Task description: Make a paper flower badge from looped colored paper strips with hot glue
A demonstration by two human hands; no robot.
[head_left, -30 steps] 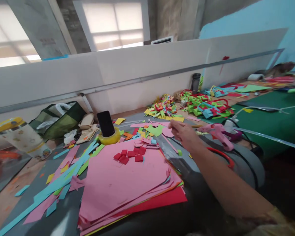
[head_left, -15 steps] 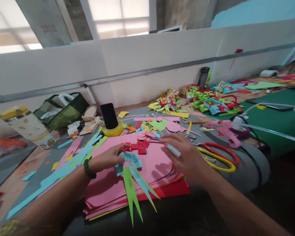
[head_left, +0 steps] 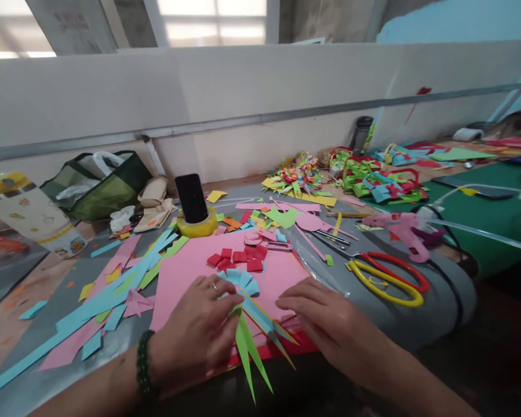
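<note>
A blue paper rosette (head_left: pixel 245 282) with a green forked tail (head_left: pixel 246 347) and a yellow-edged blue forked tail (head_left: pixel 269 324) lies at the front of a stack of pink paper (head_left: pixel 177 266). My left hand (head_left: pixel 201 321) is closed on the rosette, thumb and index finger at the base of the green tail. Just right of the blue tail, my right hand (head_left: pixel 325 318) hovers with loosely bent fingers, nothing visible in it. Small red paper squares (head_left: pixel 239 256) lie behind the rosette. Beyond them is a slim metallic tool (head_left: pixel 280 246).
Red-and-yellow-handled scissors (head_left: pixel 388 278) and a pink glue gun (head_left: pixel 401 229) lie to the right. A phone (head_left: pixel 191 198) leans in a yellow tape roll (head_left: pixel 197 225). Paper strips (head_left: pixel 108 301) cover the left side. A patterned tumbler (head_left: pixel 34 214) and green bag (head_left: pixel 99 188) stand behind.
My right hand has let go of the slim tool, which now lies at the back of the pink stack, and has come toward me. My left hand has shifted down to the green tail.
</note>
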